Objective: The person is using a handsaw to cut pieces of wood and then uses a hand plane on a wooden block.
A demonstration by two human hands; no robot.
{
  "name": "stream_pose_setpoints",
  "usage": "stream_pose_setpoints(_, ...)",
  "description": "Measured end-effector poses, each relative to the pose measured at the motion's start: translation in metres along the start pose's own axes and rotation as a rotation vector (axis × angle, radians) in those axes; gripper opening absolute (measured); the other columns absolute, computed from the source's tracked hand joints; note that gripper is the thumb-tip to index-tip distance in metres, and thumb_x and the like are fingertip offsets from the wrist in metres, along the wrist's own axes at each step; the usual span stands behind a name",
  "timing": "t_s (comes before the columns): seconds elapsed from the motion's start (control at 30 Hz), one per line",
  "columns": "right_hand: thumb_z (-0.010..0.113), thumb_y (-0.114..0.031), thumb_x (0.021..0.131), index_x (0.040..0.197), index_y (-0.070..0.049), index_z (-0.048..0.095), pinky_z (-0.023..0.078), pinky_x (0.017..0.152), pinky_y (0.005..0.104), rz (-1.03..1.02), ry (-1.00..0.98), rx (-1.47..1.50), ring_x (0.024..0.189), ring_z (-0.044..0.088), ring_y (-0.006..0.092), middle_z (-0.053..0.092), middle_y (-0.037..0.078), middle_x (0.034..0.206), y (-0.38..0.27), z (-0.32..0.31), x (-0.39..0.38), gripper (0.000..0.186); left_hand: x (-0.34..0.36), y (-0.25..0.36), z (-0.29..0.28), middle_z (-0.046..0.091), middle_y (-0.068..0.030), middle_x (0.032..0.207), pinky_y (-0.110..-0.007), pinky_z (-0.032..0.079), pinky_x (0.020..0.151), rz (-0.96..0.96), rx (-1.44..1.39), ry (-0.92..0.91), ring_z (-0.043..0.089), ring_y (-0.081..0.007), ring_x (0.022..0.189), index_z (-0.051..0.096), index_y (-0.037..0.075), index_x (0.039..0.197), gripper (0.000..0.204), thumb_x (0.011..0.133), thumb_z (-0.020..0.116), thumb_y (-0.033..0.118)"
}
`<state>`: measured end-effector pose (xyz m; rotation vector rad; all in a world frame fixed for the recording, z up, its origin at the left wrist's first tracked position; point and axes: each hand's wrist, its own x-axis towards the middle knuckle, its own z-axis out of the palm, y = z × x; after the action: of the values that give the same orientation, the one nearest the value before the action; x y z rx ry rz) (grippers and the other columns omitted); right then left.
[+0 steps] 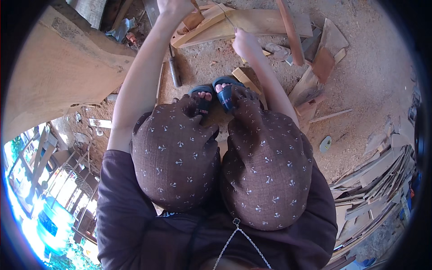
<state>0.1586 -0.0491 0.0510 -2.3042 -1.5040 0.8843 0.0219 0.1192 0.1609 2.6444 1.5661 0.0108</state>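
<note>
My left hand (176,8) is at the top edge, over a small wooden block (192,19) and a light timber piece (195,31); its fingers are too cut off to read. My right hand (244,44) is closed on a thin tool (231,23), which reaches up to the timber's edge. A long flat board (272,22) lies behind them, with a reddish wooden bar (290,38) across its right part. Below my left hand, a dark metal tool (175,69) lies on the dusty ground. A short timber offcut (245,77) lies beside my sandalled feet.
A big pale slab of wood (58,76) stands at the left. Scrap boards (321,63) lie to the right, and a large pile of thin planks (373,189) fills the lower right. Loose debris (123,33) sits at upper left; bright clutter shows at lower left.
</note>
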Motion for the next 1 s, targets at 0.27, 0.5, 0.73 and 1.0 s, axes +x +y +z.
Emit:
stream_pose_setpoints(0.27, 0.047, -0.012, 0.087, 0.105, 0.005, 0.058, 0.048, 0.084, 0.0499, 0.011, 0.013, 0.116, 0.099, 0.06, 0.0437, 0.062, 0.032, 0.101, -0.001, 0.01, 0.014, 0.027, -0.032, 0.018, 0.037, 0.064, -0.0176, 0.094, -0.04, 0.049, 0.08, 0.069, 0.115, 0.283, 0.063, -0.0312, 0.09, 0.055, 0.002, 0.099, 0.041, 0.069, 0.07, 0.025)
stream_pose_setpoints(0.5, 0.051, -0.014, 0.08, 0.103, 0.008, 0.057, 0.049, 0.079, 0.0501, -0.32, -0.172, -0.077, 0.091, 0.06, 0.0447, 0.061, 0.032, 0.097, 0.023, 0.045, 0.03, 0.032, -0.055, 0.026, 0.042, 0.057, -0.0063, 0.091, -0.034, 0.043, 0.078, -0.039, 0.337, 0.224, 0.058, -0.0205, 0.088, 0.052, 0.006, 0.102, 0.024, 0.079, 0.056, 0.015)
stream_pose_setpoints(0.73, 0.047, -0.01, 0.084, 0.095, 0.006, 0.058, 0.048, 0.081, 0.0528, -0.109, 0.016, 0.111, 0.092, 0.06, 0.0473, 0.062, 0.033, 0.096, 0.003, 0.025, -0.044, 0.022, -0.078, 0.029, 0.035, 0.058, -0.0069, 0.092, -0.034, 0.042, 0.079, 0.032, 0.176, 0.235, 0.058, -0.0204, 0.089, 0.052, 0.007, 0.102, 0.025, 0.079, 0.057, 0.015)
stream_pose_setpoints(1.0, 0.043, -0.008, 0.088, 0.106, 0.007, 0.052, 0.047, 0.083, 0.0539, 0.082, 0.0, 0.109, 0.093, 0.059, 0.0491, 0.061, 0.035, 0.094, 0.015, 0.004, -0.053, 0.025, -0.044, 0.028, -0.009, 0.069, -0.0168, 0.088, -0.041, 0.053, 0.078, 0.17, -0.264, -0.183, 0.066, -0.0313, 0.088, 0.068, 0.004, 0.082, 0.026, 0.061, 0.071, 0.021)
